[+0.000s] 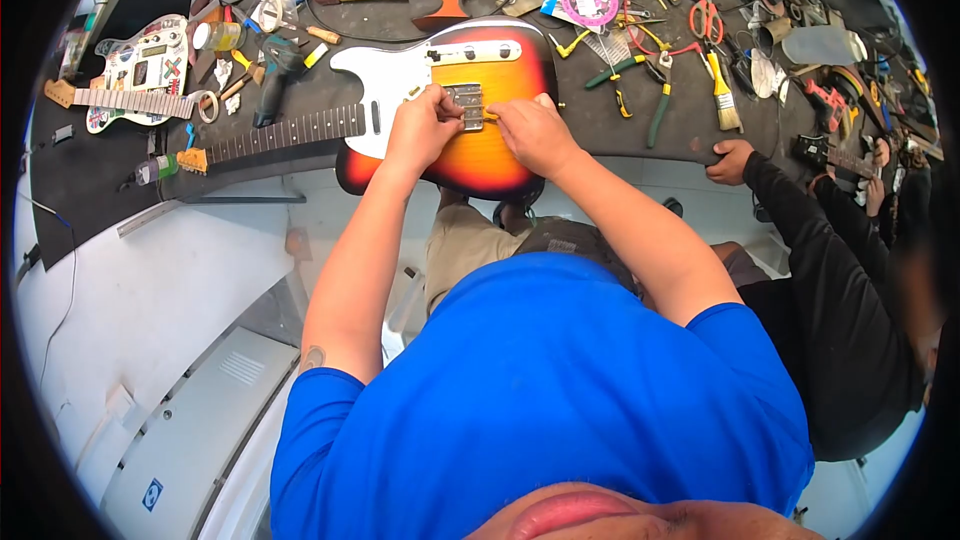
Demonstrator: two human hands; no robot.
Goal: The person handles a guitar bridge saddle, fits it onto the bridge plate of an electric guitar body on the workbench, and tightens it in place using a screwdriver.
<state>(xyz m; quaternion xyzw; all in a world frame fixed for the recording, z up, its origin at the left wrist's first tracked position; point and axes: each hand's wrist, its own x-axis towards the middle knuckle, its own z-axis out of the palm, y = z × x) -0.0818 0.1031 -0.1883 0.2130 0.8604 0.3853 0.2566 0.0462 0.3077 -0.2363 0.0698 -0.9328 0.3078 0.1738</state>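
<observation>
Fingertips of the left hand [425,125] are drawn together at the neck-side edge of a metal bridge [466,95]; whether they pinch anything is hidden. The right hand [535,135] curls in from the opposite side, by a small yellow piece [490,113], but I cannot tell if it grips it. Both work over a sunburst guitar [500,162], lying face up at the table's [600,130] front edge, its body jutting past, neck towards the left end. The step looks like fine work on the bridge; the next move seems to call for light, steady fingers. Beyond the neck lies a drill [275,70]; nearer the left end, a stickered guitar [140,75]. Rightward are green-handled pliers [660,105], a brush [723,90] and, on the front edge, a co-worker's hand [731,162].
</observation>
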